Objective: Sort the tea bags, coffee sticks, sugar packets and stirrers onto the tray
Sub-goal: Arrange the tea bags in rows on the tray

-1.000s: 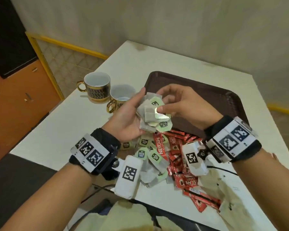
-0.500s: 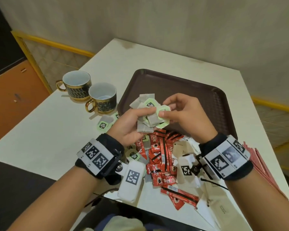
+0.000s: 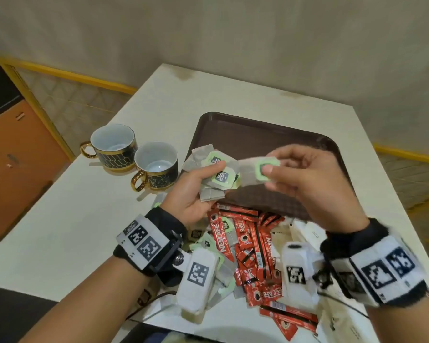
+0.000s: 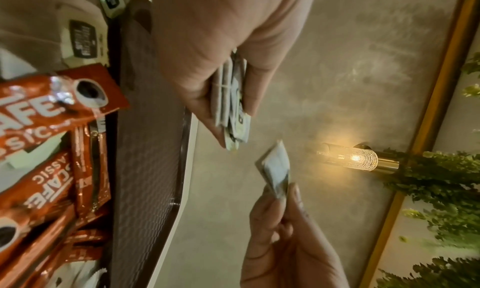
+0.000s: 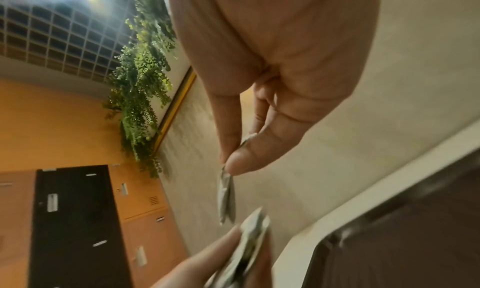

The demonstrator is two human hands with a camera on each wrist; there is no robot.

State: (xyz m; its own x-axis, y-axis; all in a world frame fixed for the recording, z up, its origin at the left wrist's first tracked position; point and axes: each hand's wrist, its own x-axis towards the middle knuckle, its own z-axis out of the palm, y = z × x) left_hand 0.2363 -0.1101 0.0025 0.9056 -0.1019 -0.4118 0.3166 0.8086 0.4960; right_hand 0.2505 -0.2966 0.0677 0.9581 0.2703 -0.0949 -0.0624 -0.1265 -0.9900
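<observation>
My right hand (image 3: 305, 179) has just drawn one tea bag (image 3: 254, 170) clear of the stack (image 3: 217, 177) in my left hand (image 3: 193, 191); half a second ago that bag was pressed against the others, with my right thumb on its green tag, and now it hangs on its own, pinched between thumb and forefinger, just beside the stack but no longer touching it. The left wrist view shows the gap plainly: the stack sits edge-on between my left thumb and fingers, and the single bag stands apart in my right fingertips (image 4: 293, 191). So my left hand is clasped round the bundle of bags, and my right hand is pinching one bag by its tag end. Both are held in the air over the near left part of the tray (image 3: 258, 134), whose brown floor shows nothing lying on it where I can see it. I judge that I am peeling bags off one at a time to lay them down in order, so this bag may be the first to go onto the tray. The coffee sticks (image 3: 248, 246) lie heaped on the table (image 3: 72, 219) at the tray's near edge, with more tea bags and pale packets mixed among them, so most of the sorting is not yet done. Two cups (image 3: 134, 154) stand to the left, well clear of my hands.
</observation>
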